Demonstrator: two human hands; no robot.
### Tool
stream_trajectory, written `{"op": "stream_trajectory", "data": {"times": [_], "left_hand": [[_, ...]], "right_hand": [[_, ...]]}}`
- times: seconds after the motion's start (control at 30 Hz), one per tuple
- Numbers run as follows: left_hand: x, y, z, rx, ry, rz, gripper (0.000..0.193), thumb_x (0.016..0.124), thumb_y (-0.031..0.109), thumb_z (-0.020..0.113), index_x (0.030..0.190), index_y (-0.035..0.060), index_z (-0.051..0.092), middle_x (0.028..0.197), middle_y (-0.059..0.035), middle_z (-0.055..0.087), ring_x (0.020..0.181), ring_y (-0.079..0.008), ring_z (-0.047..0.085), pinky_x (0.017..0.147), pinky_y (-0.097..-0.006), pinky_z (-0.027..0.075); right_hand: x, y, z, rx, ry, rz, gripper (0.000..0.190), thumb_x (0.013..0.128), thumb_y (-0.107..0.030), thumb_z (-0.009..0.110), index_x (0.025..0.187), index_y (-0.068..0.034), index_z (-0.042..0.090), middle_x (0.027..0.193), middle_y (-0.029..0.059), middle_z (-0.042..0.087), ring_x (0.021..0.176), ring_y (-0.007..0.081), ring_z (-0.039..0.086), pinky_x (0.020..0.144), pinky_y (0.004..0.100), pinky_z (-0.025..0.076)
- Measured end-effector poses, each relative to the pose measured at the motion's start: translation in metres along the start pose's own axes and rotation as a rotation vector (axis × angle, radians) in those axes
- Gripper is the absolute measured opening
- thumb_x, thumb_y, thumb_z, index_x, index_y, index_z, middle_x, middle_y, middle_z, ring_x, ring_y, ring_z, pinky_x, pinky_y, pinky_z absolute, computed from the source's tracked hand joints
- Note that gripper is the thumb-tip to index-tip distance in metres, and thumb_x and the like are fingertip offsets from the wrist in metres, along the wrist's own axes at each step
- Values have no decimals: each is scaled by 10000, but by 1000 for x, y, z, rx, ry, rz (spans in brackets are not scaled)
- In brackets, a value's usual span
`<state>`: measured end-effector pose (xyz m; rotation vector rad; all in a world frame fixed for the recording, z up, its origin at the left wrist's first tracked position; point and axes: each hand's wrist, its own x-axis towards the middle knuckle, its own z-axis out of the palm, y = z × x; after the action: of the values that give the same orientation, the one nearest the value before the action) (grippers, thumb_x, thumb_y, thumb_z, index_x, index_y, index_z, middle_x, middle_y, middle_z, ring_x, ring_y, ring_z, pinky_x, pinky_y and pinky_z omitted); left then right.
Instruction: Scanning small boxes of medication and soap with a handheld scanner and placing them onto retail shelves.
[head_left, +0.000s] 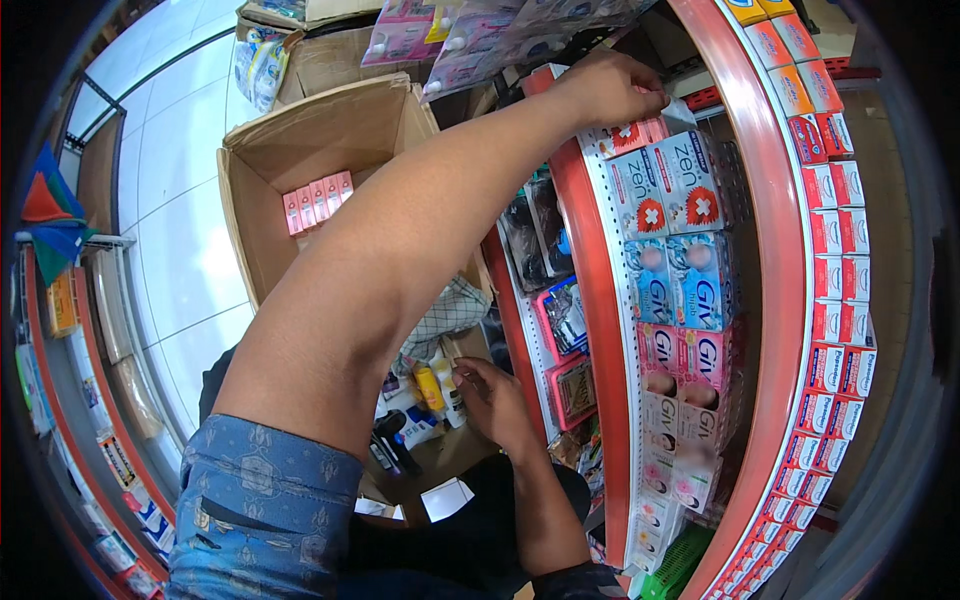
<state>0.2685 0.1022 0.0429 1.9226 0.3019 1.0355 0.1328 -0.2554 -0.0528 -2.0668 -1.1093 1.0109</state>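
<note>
My left hand (611, 91) reaches across to the upper end of the middle shelf, fingers curled down over a pink and white soap box (631, 138). Whether it grips this box is hidden behind the fingers. Beside that box stand stacked Zen soap boxes (667, 184), then blue Giv soap boxes (679, 281) and pink Giv boxes (679, 360). Lower down, my right hand (491, 401) hangs with loosely bent fingers, seemingly holding nothing. It is nearest to a white bottle (450, 390) and a yellow bottle (429, 388) among goods in a carton.
An opened cardboard box (255, 176) holds a row of small pink boxes (317, 201). Pink packets (480, 45) hang above. Red-edged shelving (757, 247) carries Pepsodent boxes (829, 367) on the right. Another stocked shelf (67, 405) stands at left, across the tiled floor (191, 247).
</note>
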Motion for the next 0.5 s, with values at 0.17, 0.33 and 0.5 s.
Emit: {"op": "stream_trajectory", "data": {"times": [0.17, 0.33, 0.5], "left_hand": [[-2, 0, 8, 90, 106, 17, 402, 887, 457, 633, 1069, 126, 771, 1075, -140, 727, 1042, -333, 670, 954, -420, 509], [-8, 10, 3, -18, 136, 14, 460, 903, 488, 618, 1093, 90, 750, 1135, -156, 708, 1057, -355, 663, 958, -428, 506], [-21, 17, -24, -81, 280, 47, 533, 903, 517, 631, 1189, 72, 692, 1142, -185, 707, 1055, -327, 682, 934, -414, 516]], "right_hand": [[-1, 6, 2, 4, 18, -9, 268, 940, -89, 685, 1180, 28, 661, 1077, 174, 724, 977, 206, 706, 844, 319, 551], [-4, 8, 0, 52, 0, 11, 295, 954, -138, 649, 1201, 23, 648, 1114, 205, 705, 1002, 305, 700, 887, 379, 532], [-4, 18, 2, 93, 33, -34, 267, 947, -108, 683, 1177, 28, 663, 1033, 160, 734, 950, 192, 713, 830, 310, 554]]}}
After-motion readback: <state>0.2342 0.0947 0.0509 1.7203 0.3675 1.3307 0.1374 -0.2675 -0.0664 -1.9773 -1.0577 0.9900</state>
